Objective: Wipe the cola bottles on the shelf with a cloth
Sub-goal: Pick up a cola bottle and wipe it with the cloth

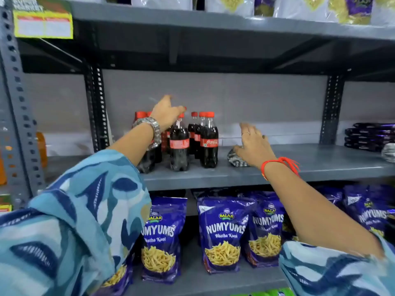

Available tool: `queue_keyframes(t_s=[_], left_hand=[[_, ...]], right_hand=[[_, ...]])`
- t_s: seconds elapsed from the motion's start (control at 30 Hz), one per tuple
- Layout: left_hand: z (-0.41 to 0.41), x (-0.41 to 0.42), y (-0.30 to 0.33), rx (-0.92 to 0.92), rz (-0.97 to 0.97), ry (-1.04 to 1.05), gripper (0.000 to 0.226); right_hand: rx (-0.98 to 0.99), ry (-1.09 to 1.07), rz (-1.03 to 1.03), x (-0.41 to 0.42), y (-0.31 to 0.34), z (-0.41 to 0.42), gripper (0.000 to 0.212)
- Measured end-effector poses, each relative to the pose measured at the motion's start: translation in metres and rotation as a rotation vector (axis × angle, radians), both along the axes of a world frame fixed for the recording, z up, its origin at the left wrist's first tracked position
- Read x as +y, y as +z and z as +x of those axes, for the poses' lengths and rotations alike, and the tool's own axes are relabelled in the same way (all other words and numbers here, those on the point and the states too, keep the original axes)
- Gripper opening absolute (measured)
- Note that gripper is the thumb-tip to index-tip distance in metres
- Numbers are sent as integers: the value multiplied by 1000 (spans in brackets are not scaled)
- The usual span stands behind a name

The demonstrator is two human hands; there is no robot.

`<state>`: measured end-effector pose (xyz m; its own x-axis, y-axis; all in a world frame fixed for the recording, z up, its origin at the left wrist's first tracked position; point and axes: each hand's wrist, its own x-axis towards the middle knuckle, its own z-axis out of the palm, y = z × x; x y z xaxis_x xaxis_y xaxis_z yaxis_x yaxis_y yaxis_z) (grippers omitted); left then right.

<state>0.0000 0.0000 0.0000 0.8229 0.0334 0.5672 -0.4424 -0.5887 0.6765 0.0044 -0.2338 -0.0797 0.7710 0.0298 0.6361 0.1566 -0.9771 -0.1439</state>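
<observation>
Head view shows us reaching into a grey metal shelf (pixel 299 165). Our left hand (pixel 166 113), with a silver watch (pixel 152 130) on the wrist, hangs above the cluster of cola bottles (pixel 192 142) at the left of the shelf, fingers loosely spread and gripping nothing. Right of the bottles, our right hand (pixel 254 146), with a red thread (pixel 280 164) on the wrist, lies open with fingers splayed, palm resting on a crumpled grey cloth (pixel 236 159) on the shelf. Below stand purple Numyums snack bags (pixel 222 233).
</observation>
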Motion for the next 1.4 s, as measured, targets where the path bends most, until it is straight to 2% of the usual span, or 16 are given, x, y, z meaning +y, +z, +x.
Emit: queue_keyframes(t_s=[0.07, 0.13, 0.2, 0.23, 0.33, 0.4, 0.47, 0.6, 0.73, 0.83, 0.93, 1.07, 1.17, 1.23, 1.3, 1.4], left_hand=[[5, 0, -1, 55, -79, -44, 66], [16, 3, -4, 127, -138, -134, 80], [24, 4, -11, 162, -169, -165, 94], [27, 3, -14, 175, -199, -183, 85], [34, -2, -21, 207, -254, -217, 34], [38, -4, -24, 179, -279, -225, 21], [40, -1, -28, 162, -298, -224, 17], [41, 4, -29, 137, -288, -230, 19], [40, 7, -31, 118, -345, -275, 14], [39, 8, -32, 101, -361, -293, 15], [36, 8, -31, 95, -357, -298, 15], [31, 9, -29, 96, -362, -336, 10], [28, 12, -31, 69, -367, -355, 12], [25, 15, -33, 49, -376, -362, 14], [23, 16, -34, 34, -433, -405, 12], [19, 16, -36, 22, -579, -473, 5]], right_hand=[[97, 5, 6, -5, -7, 2, 63], [152, 13, -14, -10, -14, 6, 56], [182, 6, -84, -13, -18, 14, 60], [198, -9, -136, -14, -17, 19, 64], [260, -85, -264, -14, -10, 27, 69], [289, -110, -299, -14, -6, 33, 65], [274, -145, -341, -14, -4, 39, 55], [127, -220, -390, -8, -10, 44, 39], [47, -180, -196, -4, -20, 43, 31], [-38, -159, -97, -2, -24, 38, 34], [-214, -137, 61, 1, -24, 28, 33], [-465, -169, 255, 14, -23, 6, 42], [-774, -47, 299, 35, -28, -14, 43], [-910, 99, 270, 52, -34, -26, 41], [-982, 258, 210, 67, -44, -35, 43], [-986, 486, 108, 86, -57, -45, 41]])
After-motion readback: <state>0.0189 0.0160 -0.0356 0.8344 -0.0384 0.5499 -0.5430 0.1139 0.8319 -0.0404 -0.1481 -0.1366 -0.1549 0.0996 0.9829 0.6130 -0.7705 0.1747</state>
